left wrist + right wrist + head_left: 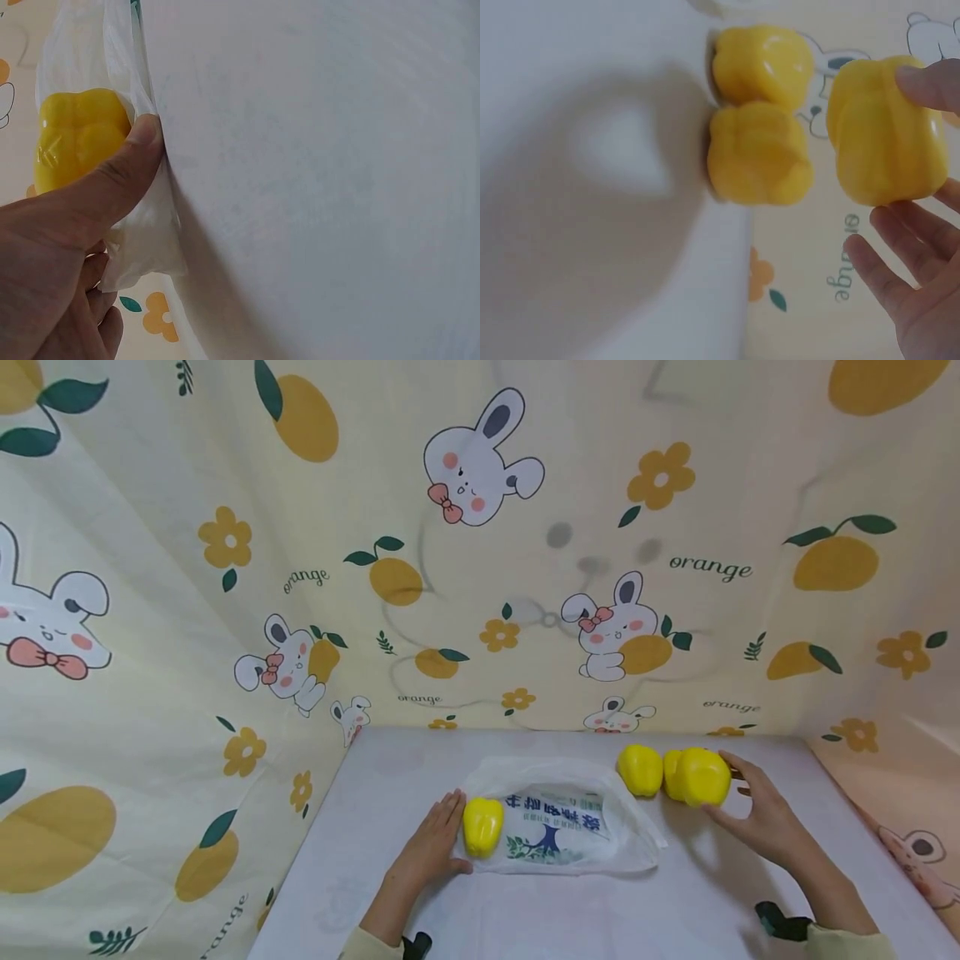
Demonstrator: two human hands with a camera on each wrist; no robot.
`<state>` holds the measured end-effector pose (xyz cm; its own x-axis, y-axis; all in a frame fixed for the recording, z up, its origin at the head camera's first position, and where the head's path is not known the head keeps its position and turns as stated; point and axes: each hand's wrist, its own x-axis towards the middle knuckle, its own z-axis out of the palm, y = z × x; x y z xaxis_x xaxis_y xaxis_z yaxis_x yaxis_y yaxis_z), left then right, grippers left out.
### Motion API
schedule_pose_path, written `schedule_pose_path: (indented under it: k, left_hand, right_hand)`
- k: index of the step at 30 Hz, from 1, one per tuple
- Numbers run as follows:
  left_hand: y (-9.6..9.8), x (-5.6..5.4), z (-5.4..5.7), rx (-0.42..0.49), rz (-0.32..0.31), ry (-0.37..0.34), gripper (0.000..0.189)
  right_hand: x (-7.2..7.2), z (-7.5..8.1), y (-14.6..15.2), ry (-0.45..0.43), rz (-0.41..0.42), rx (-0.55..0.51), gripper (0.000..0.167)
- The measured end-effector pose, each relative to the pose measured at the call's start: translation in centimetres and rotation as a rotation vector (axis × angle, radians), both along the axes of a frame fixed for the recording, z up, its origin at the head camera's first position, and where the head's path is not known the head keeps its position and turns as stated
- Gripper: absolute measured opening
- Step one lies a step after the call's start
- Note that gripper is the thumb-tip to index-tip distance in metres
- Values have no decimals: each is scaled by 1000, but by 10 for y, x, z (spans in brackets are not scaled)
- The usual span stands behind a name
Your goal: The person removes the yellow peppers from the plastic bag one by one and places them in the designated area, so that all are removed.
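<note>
My right hand (765, 818) holds a yellow bell pepper (703, 777) between thumb and fingers, raised above the table in the right wrist view. Two more yellow bell peppers stand side by side at the back right: one pepper (640, 769) is in full sight, the other pepper (759, 155) partly hidden behind the held one in the head view. A white plastic bag (555, 860) with printed writing and a tree lies flat. At its left end sits another yellow bell pepper (482, 827). Beside that pepper, my left hand (427, 847) touches the bag, fingers extended, thumb near its front edge.
Everything lies on a white table (540, 914). A patterned cloth (465, 610) with rabbits and oranges hangs behind it and along both sides. Dark wrist straps (782, 922) show at the sleeves.
</note>
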<state>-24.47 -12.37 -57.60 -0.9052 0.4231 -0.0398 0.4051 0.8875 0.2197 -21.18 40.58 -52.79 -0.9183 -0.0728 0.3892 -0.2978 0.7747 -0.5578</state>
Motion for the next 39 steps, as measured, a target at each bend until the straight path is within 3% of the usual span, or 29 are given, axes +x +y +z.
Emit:
schedule_pose_path:
  k: [13, 24, 39]
  left_hand:
    - [-2, -2, -4, -10, -4, 6, 119]
    - [-1, -2, -3, -16, 0, -5, 119]
    - [0, 0, 2, -24, -16, 10, 119]
  right_hand:
    - [-7, 4, 27, -59, -16, -25, 94]
    - [-13, -5, 46, -99, -24, -34, 96]
    - [-22, -28, 64, -258, -62, -49, 96]
